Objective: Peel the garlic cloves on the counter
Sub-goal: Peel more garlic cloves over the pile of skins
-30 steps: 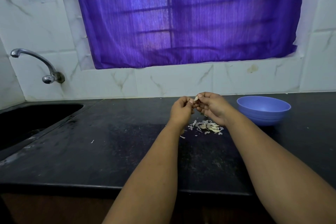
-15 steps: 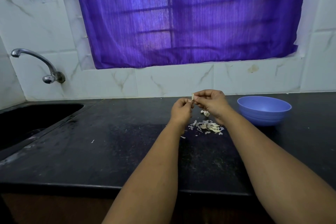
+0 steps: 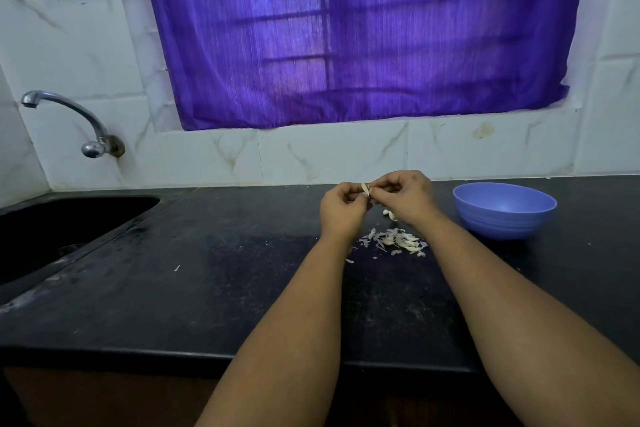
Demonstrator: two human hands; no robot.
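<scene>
Both hands are raised together above the black counter [image 3: 214, 274]. My left hand [image 3: 343, 210] and my right hand [image 3: 407, 196] pinch one small pale garlic clove [image 3: 364, 188] between their fingertips; most of the clove is hidden by the fingers. Under the right wrist lie a few unpeeled cloves [image 3: 389, 214] on the counter. A heap of papery garlic skins [image 3: 398, 241] lies just in front of them, between my forearms.
A blue plastic bowl [image 3: 504, 210] stands on the counter right of my right hand. A dark sink [image 3: 65, 232] is sunk into the counter at the left, with a metal tap [image 3: 69, 114] on the tiled wall. A purple curtain covers the window behind.
Both hands stay joined on the clove and have lifted slightly; the fingertips have shifted on it. The cloves on the counter now show beneath the right wrist.
</scene>
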